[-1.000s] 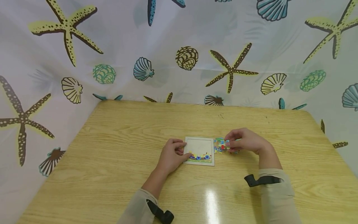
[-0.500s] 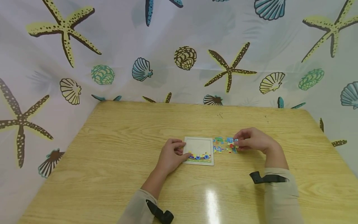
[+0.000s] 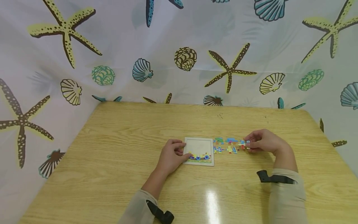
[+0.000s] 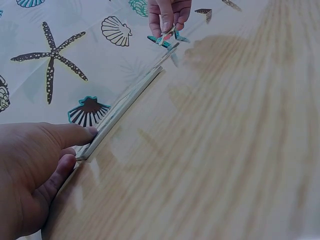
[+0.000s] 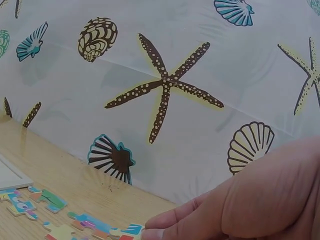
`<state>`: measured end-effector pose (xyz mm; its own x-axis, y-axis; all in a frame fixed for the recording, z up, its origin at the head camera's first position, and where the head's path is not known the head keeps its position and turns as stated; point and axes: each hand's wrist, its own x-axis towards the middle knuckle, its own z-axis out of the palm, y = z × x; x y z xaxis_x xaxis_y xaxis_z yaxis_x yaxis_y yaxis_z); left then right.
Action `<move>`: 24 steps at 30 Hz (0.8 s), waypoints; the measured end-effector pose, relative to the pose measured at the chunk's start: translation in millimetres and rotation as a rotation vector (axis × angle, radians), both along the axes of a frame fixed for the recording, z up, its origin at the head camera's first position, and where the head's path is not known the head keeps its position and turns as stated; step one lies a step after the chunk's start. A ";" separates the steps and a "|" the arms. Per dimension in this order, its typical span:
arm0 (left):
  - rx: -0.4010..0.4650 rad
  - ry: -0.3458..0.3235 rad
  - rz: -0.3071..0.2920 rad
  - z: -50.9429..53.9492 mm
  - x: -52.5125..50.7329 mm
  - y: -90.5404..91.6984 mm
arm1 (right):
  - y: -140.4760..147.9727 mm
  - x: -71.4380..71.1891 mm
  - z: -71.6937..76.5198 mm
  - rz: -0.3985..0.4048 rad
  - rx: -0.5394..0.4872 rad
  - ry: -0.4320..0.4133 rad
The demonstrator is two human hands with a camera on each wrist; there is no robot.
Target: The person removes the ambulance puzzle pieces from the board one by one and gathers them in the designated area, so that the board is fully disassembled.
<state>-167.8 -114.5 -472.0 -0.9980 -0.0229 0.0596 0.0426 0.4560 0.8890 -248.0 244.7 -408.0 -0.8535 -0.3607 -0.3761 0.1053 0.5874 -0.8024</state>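
My left hand (image 3: pixel 172 155) grips the left side of a square jigsaw tray (image 3: pixel 199 145), thumb on its lower left corner and fingers along the edge. Along the tray's bottom runs an assembled strip of a picture with blue wheels; the upper part is bare. To the right, my right hand (image 3: pixel 267 142) pinches a puzzle piece (image 3: pixel 242 144) in red, white and blue between thumb and fingers. The same piece (image 5: pixel 129 230) shows at the fingertips in the right wrist view. In the left wrist view the tray (image 4: pixel 120 111) appears edge-on, under the thumb.
Several loose puzzle pieces lie between tray and right hand, among them a green one (image 3: pixel 219 141) and a blue one (image 3: pixel 231 140). They rest on a wooden table (image 3: pixel 134 133). A shell-and-starfish curtain (image 3: pixel 162 77) hangs behind and at the sides.
My right hand has moved to the right with the red, white and blue puzzle piece, away from the other pieces, which now show more plainly. The left hand and tray stay put.
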 end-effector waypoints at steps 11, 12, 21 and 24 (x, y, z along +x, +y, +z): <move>0.009 -0.004 -0.002 -2.2 -1.0 -1.5 | 8.9 3.5 2.1 0.001 0.007 -0.077; 0.008 -0.005 -0.001 -2.2 -1.0 -1.6 | 8.9 3.7 1.9 -0.001 0.012 -0.082; 0.008 -0.014 0.002 0.2 1.1 -0.7 | 3.8 5.6 2.3 -0.085 0.157 -0.063; 0.008 -0.021 0.004 1.9 2.1 -0.3 | 2.5 6.5 2.5 -0.105 0.191 -0.060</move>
